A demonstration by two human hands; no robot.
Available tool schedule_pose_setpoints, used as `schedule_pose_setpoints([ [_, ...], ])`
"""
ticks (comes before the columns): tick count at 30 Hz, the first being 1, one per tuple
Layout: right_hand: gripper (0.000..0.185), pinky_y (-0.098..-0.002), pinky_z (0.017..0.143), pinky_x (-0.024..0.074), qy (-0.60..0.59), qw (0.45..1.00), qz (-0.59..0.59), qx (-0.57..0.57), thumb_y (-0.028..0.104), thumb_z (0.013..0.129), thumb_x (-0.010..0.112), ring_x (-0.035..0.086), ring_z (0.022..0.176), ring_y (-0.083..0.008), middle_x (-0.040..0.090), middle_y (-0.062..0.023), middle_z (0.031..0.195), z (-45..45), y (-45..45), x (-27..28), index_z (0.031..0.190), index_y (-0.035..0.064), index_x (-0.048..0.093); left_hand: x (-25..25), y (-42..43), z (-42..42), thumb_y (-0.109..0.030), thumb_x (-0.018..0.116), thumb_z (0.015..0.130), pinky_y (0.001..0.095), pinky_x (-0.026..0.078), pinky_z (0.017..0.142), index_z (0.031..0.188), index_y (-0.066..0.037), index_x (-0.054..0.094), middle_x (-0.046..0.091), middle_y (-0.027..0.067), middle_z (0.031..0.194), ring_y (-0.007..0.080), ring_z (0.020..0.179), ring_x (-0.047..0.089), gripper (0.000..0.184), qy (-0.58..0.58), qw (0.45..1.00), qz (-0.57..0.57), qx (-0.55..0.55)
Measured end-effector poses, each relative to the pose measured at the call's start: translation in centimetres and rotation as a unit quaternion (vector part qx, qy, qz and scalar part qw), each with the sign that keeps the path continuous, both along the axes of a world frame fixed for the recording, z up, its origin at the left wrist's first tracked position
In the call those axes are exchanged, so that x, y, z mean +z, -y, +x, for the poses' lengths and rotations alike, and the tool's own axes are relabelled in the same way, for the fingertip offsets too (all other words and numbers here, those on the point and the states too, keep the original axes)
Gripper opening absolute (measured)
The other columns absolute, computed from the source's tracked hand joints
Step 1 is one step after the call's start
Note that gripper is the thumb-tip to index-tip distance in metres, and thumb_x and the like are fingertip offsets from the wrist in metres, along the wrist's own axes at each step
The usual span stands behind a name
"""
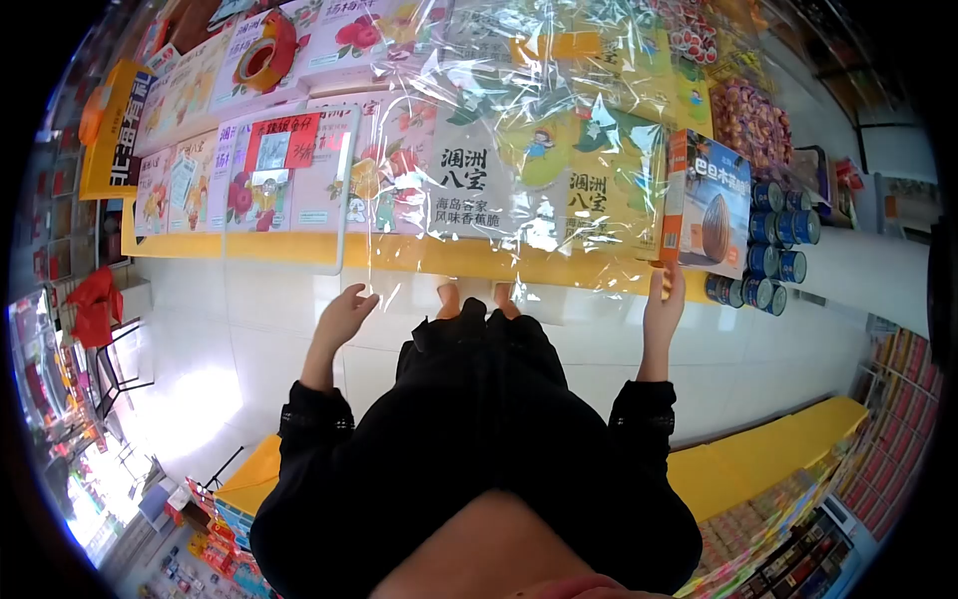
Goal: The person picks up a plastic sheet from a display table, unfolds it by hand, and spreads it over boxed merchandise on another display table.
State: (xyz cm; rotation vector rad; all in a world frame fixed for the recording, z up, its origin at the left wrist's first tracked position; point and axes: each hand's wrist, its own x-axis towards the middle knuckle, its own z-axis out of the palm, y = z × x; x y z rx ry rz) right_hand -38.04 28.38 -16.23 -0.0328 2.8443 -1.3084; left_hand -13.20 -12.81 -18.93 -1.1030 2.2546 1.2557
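A clear, shiny plastic sheet spreads over the grey and yellow gift boxes, its near edge hanging past the table front. At its near left corner, my left hand appears to pinch the edge between thumb and fingers. My right hand is raised at the near right corner, fingers close together on the film, just below an orange-and-blue box. Under the film lie a grey box and a yellow box. Glare hides the exact contact at both hands.
A roll of tape lies on pink boxes at the back left. A red price sign in a clear stand is in front. Blue cans stack at the right, beside purple-wrapped sweets. Behind me runs a yellow-covered counter.
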Motion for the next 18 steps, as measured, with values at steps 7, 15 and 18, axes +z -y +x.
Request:
schedule_pose_setpoints([
  [7,0.064,-0.0307,0.093,0.0261,0.045,0.987,-0.134,0.071,0.03,0.078,0.054,0.032,0.116,-0.0232,0.032,-0.0164,0.126,-14.1,4.2,-0.6,0.125,-0.0032,0.025,5.6,8.6,-14.9,-0.03,0.043,0.085,0.0278,0.04,0.079,0.116,0.001,0.041,0.052,0.0101,0.105,0.0161,0.094,0.051,0.043,-0.414,0.904,0.046,0.098],
  [15,0.059,-0.027,0.079,0.0388,0.21,0.936,-0.26,0.108,0.027,0.079,0.055,0.049,0.095,-0.0151,0.05,-0.009,0.108,-17.9,5.6,-0.7,0.124,-0.0001,0.03,2.8,10.1,-22.9,-0.036,0.048,0.081,0.029,0.039,0.08,0.119,-0.003,0.039,0.05,0.0071,0.108,0.0159,0.094,0.05,0.051,-0.295,0.942,0.141,0.077],
  [18,0.044,-0.0199,0.065,0.0419,0.123,0.941,-0.285,0.134,0.017,0.082,0.051,0.053,0.076,-0.0091,0.055,-0.0051,0.096,-18.2,6.3,-1.9,0.12,0.0009,0.037,1.8,10.7,-23.0,-0.035,0.048,0.082,0.0241,0.041,0.073,0.107,-0.002,0.049,0.056,0.0036,0.093,0.0109,0.08,0.053,0.042,-0.296,0.921,0.234,0.096],
])
